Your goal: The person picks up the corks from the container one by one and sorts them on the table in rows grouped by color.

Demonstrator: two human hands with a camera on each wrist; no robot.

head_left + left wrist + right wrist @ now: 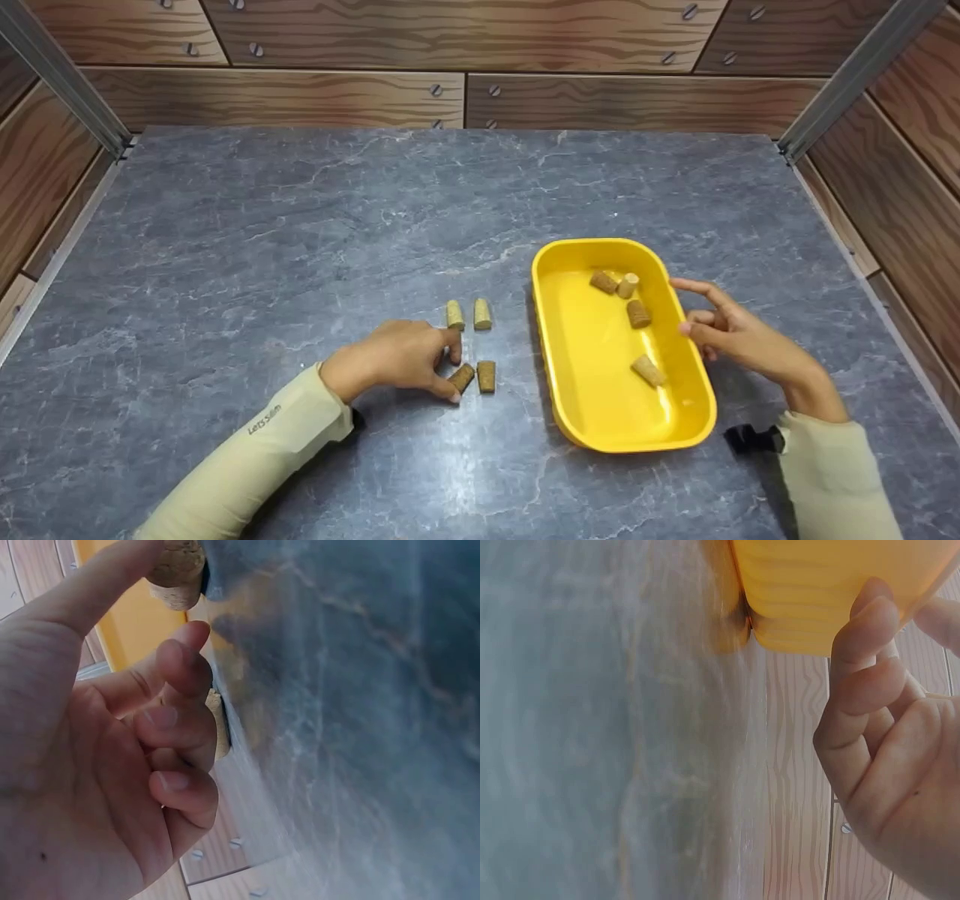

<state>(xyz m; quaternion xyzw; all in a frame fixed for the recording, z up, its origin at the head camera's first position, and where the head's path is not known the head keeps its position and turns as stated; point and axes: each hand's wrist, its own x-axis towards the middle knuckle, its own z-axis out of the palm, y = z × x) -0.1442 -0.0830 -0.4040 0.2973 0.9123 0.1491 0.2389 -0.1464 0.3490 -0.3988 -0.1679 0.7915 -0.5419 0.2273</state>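
My left hand (405, 354) reaches over a brown cork stopper (463, 378) that lies askew on the table. In the left wrist view the thumb (112, 577) meets a cork (178, 574), while the index fingertip stands apart from it. Beside it is another brown cork (487, 376); two paler corks (455, 315) lie just beyond the hand. My right hand (739, 337) holds the right rim of a yellow tray (551, 367), thumb at the rim and bent fingers (866, 626) by the outer wall. Several corks (638, 314) lie inside the tray.
The grey marbled tabletop (337, 202) spreads around the tray and corks. Wood-patterned panels (300, 97) wall in the back and both sides, with metal posts (855, 82) at the rear corners.
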